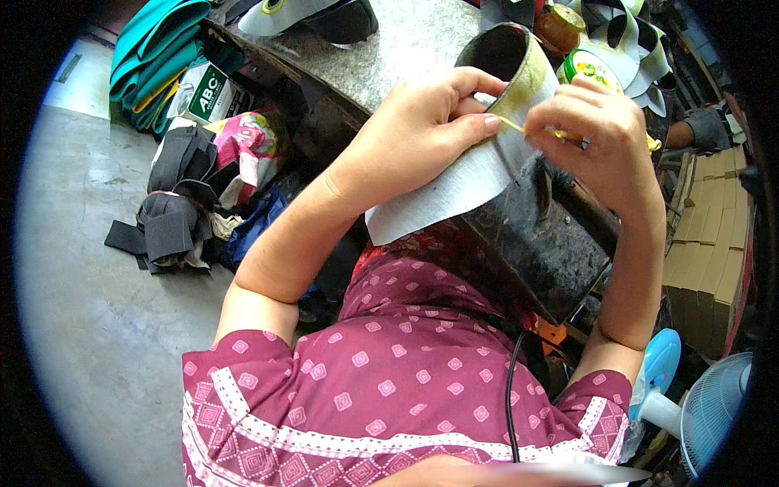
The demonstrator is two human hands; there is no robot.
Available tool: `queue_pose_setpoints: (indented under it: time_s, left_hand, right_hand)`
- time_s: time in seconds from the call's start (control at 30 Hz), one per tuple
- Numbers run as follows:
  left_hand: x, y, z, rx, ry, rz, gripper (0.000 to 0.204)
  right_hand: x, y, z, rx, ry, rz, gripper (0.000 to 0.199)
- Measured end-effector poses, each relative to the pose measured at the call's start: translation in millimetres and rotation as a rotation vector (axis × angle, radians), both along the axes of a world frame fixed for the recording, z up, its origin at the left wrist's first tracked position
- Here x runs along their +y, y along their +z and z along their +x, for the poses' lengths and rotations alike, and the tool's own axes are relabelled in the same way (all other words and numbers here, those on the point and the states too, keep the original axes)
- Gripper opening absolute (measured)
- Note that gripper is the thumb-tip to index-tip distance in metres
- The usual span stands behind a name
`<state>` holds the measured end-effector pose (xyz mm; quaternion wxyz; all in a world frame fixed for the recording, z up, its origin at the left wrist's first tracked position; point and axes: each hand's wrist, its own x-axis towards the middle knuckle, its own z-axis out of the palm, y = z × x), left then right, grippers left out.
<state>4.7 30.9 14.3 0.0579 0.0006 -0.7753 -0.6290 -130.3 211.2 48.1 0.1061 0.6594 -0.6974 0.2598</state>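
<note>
A light grey piece of sheet material hangs over the near edge of the bench, its pointed corner toward me. Above it rises a curved, yellow-stained wall with a round dark opening; I cannot tell whether both are one piece. My left hand grips the grey piece near this wall, thumb toward the right. A thin yellow strip runs from beside that thumb to my right hand, whose fingers are pinched on it. The left fingertips are partly hidden behind the material.
The worn workbench carries a grey and black shoe upper, a green-lidded tub, a brown jar and more grey pieces. Black scraps lie on the floor at left. Stacked cardboard and a fan stand at right.
</note>
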Motion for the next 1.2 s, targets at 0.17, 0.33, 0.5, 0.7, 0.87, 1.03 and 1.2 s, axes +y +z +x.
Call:
queue_pose_setpoints:
  time_s: [0.17, 0.33, 0.5, 0.7, 0.87, 1.03, 1.2]
  left_hand:
    - [-1, -5, -1, -0.062, -0.07, 0.053, 0.034]
    - [3, -8, 1, -0.037, -0.101, 0.208, 0.031]
    - [4, -2, 3, -0.079, -0.174, 0.272, 0.039]
    - [6, -1, 2, -0.097, -0.158, 0.268, 0.05]
    - [10, -2, 4, -0.07, -0.117, 0.215, 0.05]
    - [13, -3, 6, -0.078, -0.121, 0.349, 0.05]
    - [14, -7, 7, -0.035, -0.164, 0.395, 0.049]
  right_hand:
    - [6, 3, -12, 0.029, -0.016, -0.013, 0.009]
    - [9, 0, -30, -0.206, 0.02, -0.049, 0.009]
    - [4, -10, -35, -0.33, 0.024, -0.091, 0.012]
    - [4, -12, -26, -0.366, -0.034, -0.156, 0.013]
    - [6, -10, -22, -0.409, -0.068, -0.2, 0.013]
    - [5, -14, -17, -0.318, -0.163, -0.172, 0.007]
    - [-2, -20, -11, -0.097, -0.207, -0.295, 0.007]
